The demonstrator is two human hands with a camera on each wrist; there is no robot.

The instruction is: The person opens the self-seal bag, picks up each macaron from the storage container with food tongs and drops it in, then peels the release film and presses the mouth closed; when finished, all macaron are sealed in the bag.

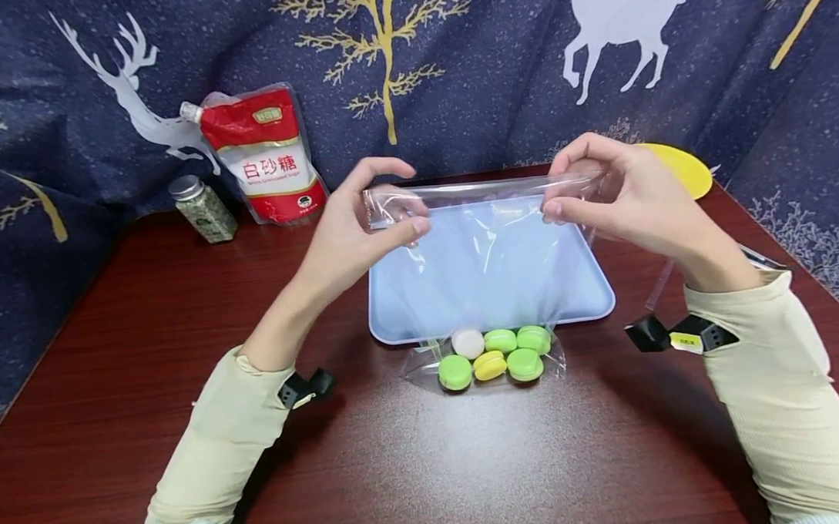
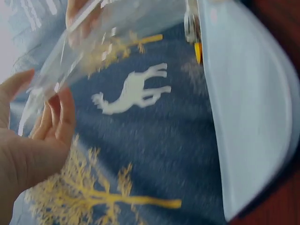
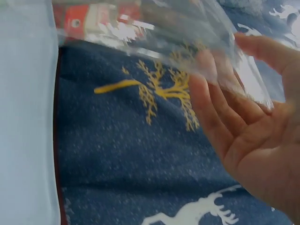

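A clear plastic bag (image 1: pixel 484 244) hangs between my two hands, its top edge stretched straight across. Several macarons (image 1: pixel 524 364), green, yellow and white, lie in its bottom, low over the table in front of the tray. My left hand (image 1: pixel 369 214) holds the bag's upper left corner, the film passing between thumb and curled fingers. At the upper right corner, my right hand (image 1: pixel 614 193) holds the film the same way; its fingers show through the plastic in the right wrist view. Behind the bag is a light blue tray (image 1: pixel 386 309), partly seen through it.
A red and white sugar pouch (image 1: pixel 266 163) and a glass shaker jar (image 1: pixel 204 210) stand at the back left. Part of a yellow plate (image 1: pixel 683 168) shows behind my right hand. A patterned dark blue cloth (image 1: pixel 496 74) hangs along the back of the brown table (image 1: pixel 152 341).
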